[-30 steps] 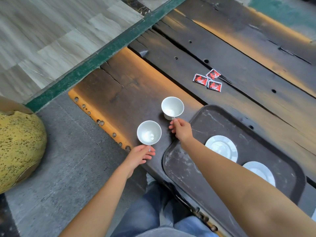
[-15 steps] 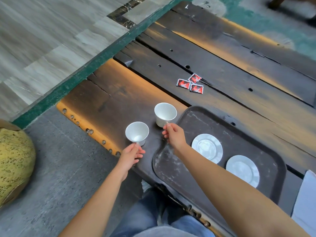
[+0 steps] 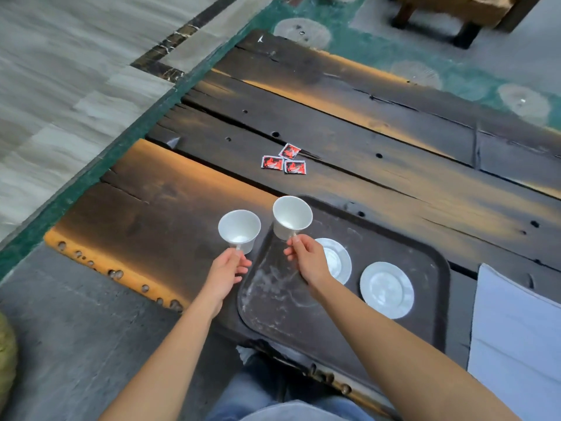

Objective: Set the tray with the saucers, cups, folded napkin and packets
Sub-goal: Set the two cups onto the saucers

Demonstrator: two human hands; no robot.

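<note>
Two white cups are lifted above the dark wooden table. My left hand point(image 3: 226, 270) pinches the handle of the left cup point(image 3: 239, 230), just left of the tray. My right hand point(image 3: 306, 258) pinches the handle of the right cup point(image 3: 292, 215), which hangs over the left end of the dark tray point(image 3: 273, 302). Two white saucers lie in the tray: one point(image 3: 338, 261) partly hidden behind my right hand, the other point(image 3: 387, 290) to its right. Three red packets point(image 3: 283, 161) lie on the table beyond the tray. A white napkin point(image 3: 516, 338) lies flat at the right.
The table's near-left edge point(image 3: 115, 273) drops to a grey floor. A wooden stool point(image 3: 455, 13) stands on the green patterned rug beyond the table. A yellow-green rounded object point(image 3: 6, 360) sits at the far left edge. My knees in jeans are below the tray.
Both hands have lifted the cups off the table and carried them right, toward the tray; the right cup now hangs over the tray's left end. The camera view has shifted too.
</note>
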